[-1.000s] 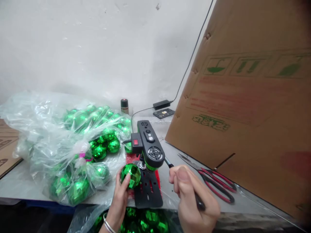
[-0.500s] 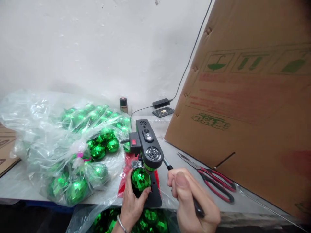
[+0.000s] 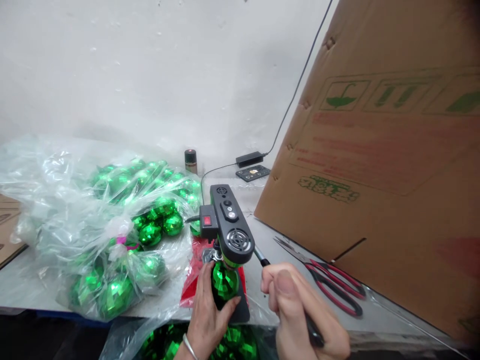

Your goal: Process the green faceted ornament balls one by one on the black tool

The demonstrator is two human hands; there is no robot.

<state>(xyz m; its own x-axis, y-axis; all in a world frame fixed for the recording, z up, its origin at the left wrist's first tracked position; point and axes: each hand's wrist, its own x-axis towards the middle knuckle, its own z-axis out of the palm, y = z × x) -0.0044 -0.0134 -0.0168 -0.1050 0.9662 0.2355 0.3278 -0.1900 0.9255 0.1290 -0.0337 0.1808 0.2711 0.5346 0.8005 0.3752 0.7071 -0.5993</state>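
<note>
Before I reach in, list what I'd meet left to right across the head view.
Brown cardboard → pink tie on the plastic bag → left hand holding a green ball → right hand gripping a black handle → green arrows printed on the large cardboard box.

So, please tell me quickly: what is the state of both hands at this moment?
Left hand: holding a green ball under the machine.
Right hand: closed around the black handle.
</note>
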